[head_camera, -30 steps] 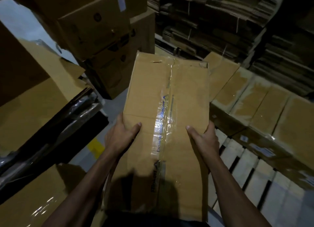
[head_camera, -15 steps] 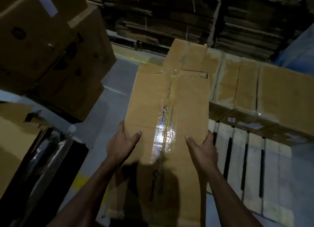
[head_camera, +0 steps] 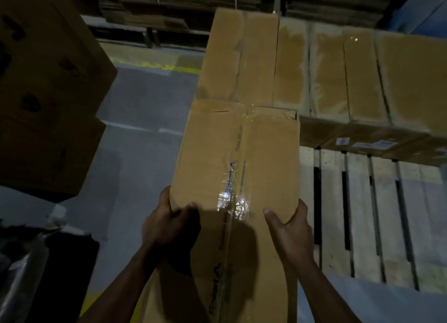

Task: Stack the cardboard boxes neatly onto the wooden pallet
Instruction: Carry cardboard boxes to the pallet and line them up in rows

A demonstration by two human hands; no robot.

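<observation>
I hold a long brown cardboard box [head_camera: 242, 158], taped down its middle seam, lengthwise in front of me. My left hand [head_camera: 167, 222] grips its left edge and my right hand [head_camera: 289, 226] grips its right edge, thumbs on top. To the right lies the pale wooden pallet [head_camera: 362, 214] with bare slats showing. A row of several similar boxes [head_camera: 338, 76] lies side by side across the pallet's far part. The held box's far end reaches the near edge of that row, at the pallet's left side.
A stack of large dark cardboard boxes [head_camera: 46, 93] stands at the left. Grey floor [head_camera: 145, 119] with a yellow line runs between it and the pallet. Piles of flattened cardboard [head_camera: 169, 10] fill the back. Something wrapped in plastic film [head_camera: 29, 262] sits at the lower left.
My view has swung right and toward the pallet. The box, still in both hands, has come closer to the row of boxes; the stack at the left has slid further out of frame.
</observation>
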